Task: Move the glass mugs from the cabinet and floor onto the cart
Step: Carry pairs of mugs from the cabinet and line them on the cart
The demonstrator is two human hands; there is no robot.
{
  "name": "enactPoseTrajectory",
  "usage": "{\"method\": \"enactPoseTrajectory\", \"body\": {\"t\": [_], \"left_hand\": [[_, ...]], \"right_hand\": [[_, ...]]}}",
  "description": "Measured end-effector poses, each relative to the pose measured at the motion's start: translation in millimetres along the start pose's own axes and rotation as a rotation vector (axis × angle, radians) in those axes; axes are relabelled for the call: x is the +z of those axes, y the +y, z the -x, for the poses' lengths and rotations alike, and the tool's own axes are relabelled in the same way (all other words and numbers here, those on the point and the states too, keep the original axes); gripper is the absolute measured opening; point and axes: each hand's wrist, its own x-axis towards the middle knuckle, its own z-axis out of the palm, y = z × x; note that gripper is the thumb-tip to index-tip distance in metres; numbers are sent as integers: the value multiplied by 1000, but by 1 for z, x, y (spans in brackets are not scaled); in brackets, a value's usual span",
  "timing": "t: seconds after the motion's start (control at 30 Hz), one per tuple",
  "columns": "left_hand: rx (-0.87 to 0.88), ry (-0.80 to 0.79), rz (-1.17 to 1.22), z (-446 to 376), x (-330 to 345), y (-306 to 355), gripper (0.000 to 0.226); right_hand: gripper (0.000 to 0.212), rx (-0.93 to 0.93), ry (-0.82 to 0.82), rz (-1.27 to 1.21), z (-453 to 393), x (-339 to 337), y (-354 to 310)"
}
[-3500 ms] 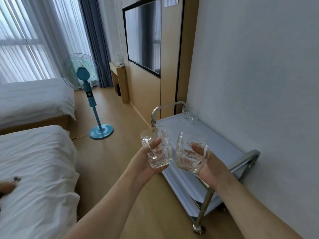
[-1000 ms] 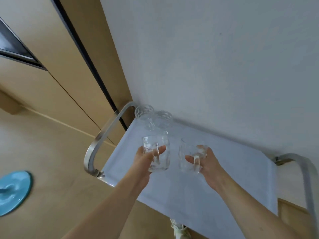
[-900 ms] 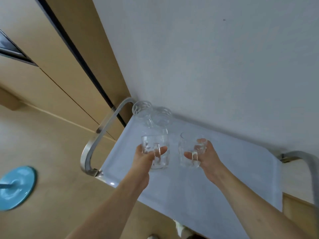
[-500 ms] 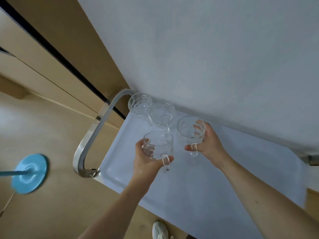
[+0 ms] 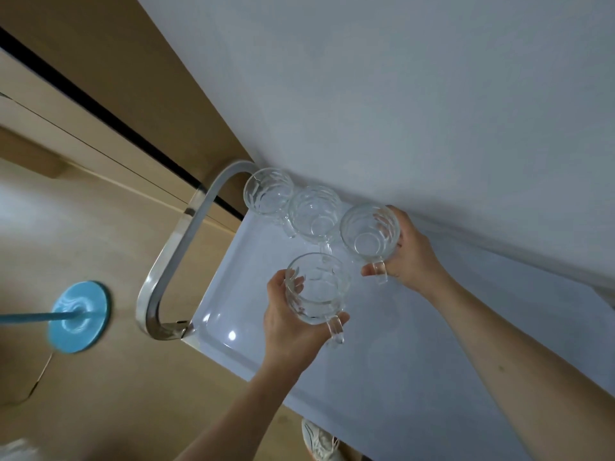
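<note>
Left hand (image 5: 293, 324) grips a glass mug (image 5: 316, 287) around its body, held over the cart (image 5: 416, 354) top near the handle end. Right hand (image 5: 409, 257) grips a second mug (image 5: 369, 232), thumb at its handle, beside the two mugs (image 5: 314, 212) already standing at the cart's wall-side corner. Since half a second ago, both held mugs sit closer to that parked pair.

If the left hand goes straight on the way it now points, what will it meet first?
Most likely the middle mug of the row by the wall. The left hand holds its own mug just short of it, with bare cart top between. Depth is unclear, so it may still be above the tray.
</note>
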Motion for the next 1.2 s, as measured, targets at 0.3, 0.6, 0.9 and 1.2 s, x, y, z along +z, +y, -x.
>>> {"method": "enactPoseTrajectory", "body": {"t": [0.3, 0.6, 0.9, 1.2], "left_hand": [[53, -50, -102, 13, 12, 6, 100], [127, -172, -107, 27, 32, 8, 96], [318, -358, -179, 60, 85, 14, 92], [488, -428, -350, 48, 77, 6, 105]], "right_hand": [[95, 0, 37, -19, 9, -6, 15], [41, 81, 332, -87, 100, -14, -14], [122, 275, 172, 65, 190, -16, -30], [122, 251, 326, 304, 171, -33, -30]]}}
